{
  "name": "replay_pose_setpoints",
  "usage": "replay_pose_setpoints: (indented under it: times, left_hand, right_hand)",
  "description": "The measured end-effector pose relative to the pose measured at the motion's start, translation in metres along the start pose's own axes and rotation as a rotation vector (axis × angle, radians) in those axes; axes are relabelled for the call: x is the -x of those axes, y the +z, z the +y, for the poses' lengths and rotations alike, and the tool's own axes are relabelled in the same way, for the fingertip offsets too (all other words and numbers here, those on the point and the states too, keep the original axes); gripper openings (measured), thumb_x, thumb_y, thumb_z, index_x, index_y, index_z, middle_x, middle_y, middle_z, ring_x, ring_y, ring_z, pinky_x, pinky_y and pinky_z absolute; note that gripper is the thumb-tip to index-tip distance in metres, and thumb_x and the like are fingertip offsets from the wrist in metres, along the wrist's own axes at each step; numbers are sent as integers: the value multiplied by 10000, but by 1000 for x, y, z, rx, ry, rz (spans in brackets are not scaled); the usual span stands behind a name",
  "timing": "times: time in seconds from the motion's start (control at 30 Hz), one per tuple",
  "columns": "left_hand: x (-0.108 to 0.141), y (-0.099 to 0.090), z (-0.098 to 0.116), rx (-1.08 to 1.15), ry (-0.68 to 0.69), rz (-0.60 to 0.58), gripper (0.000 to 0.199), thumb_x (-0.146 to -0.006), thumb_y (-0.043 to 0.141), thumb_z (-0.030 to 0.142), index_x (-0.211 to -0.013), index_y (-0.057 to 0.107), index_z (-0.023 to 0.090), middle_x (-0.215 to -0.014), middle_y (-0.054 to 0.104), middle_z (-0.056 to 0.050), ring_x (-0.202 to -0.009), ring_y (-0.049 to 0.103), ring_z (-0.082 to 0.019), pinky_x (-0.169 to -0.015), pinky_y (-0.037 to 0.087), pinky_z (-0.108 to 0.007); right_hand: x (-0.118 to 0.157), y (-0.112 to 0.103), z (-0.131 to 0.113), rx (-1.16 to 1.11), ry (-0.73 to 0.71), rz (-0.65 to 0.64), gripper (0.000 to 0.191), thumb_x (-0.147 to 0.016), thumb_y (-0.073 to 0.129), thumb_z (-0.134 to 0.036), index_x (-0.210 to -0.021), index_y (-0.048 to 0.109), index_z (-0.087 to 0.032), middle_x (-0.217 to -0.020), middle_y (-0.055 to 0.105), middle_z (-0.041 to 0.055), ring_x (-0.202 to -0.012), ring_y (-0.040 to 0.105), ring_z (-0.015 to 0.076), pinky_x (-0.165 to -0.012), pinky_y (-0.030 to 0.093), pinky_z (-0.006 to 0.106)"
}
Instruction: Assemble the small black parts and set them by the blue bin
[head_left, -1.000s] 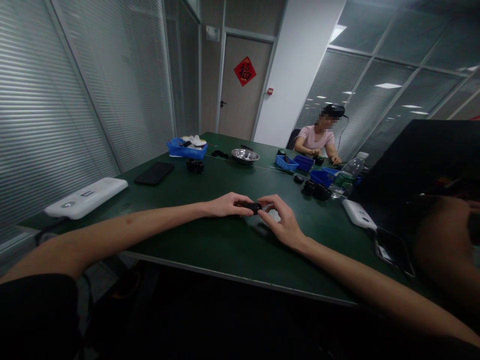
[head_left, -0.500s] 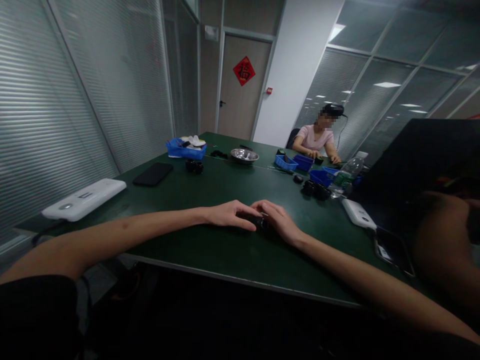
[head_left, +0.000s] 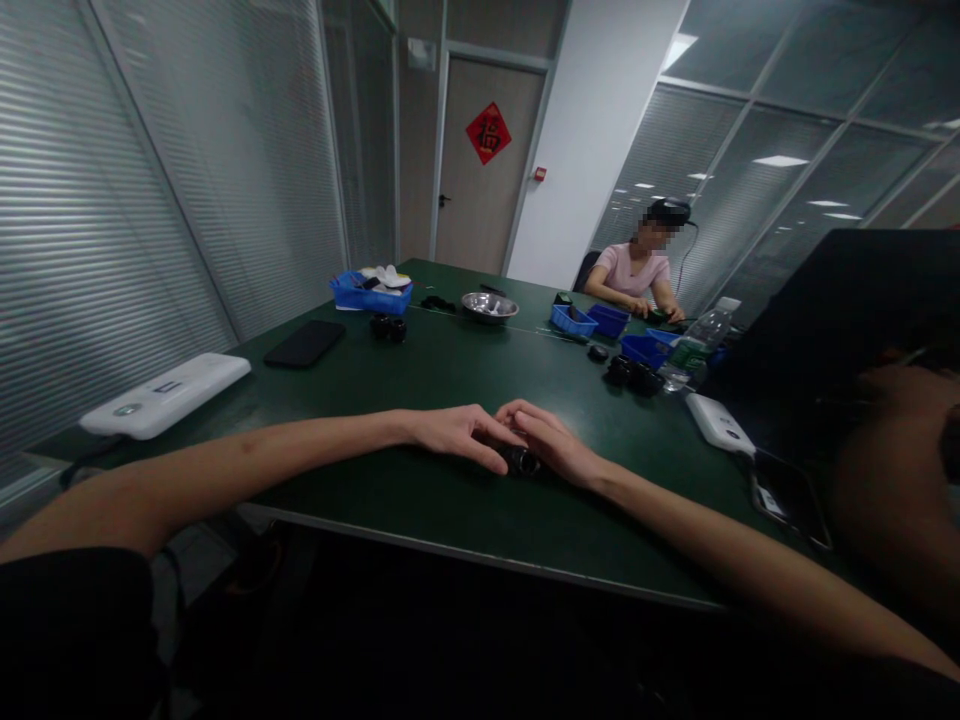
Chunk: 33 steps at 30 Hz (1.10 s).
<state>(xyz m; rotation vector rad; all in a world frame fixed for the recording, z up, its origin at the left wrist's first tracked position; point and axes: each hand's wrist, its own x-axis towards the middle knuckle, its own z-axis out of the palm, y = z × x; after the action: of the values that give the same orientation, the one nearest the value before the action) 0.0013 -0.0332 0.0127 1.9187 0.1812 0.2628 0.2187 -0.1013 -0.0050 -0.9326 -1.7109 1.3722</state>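
Near the front edge of the green table, a small black round part lies between my hands. My left hand reaches in from the left, its thumb and fingers closed round the part's left side. My right hand curves over the part from the right, with its fingers bent together and their tips close to my left fingers. The far side of the part is hidden under the fingers.
A black phone and a white power bank lie at left. Further back are a blue basket and a metal bowl. A bottle, blue bins and black parts stand at right. Another person sits across.
My right fingers have shifted slightly left, and more of the black part shows between my hands. The seated person's hands have come together.
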Motion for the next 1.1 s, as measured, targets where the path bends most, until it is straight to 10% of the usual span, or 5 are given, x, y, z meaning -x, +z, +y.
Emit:
replay_pose_setpoints:
  times: [0.57, 1.1]
  left_hand:
    - [-5, -19, -14, -21, -31, 195, 435, -878, 751, 342, -1285, 708, 193, -1275, 714, -79, -1136, 650, -217, -988, 464, -340]
    - [-7, -20, -22, -51, -54, 177, 467, -873, 758, 334, -1298, 684, 156, -1096, 733, -86, -888, 655, -161, -815, 480, -291]
  right_hand:
    - [2, -18, 4, 91, -139, 264, 269, -946, 657, -478, -1005, 623, -217, -730, 553, -27, -648, 548, 149, -630, 486, 294]
    - [10, -13, -4, 638, -437, 248, 301, -952, 683, -389, -1214, 656, -243, -1156, 636, 88, -998, 632, 239, -878, 549, 419]
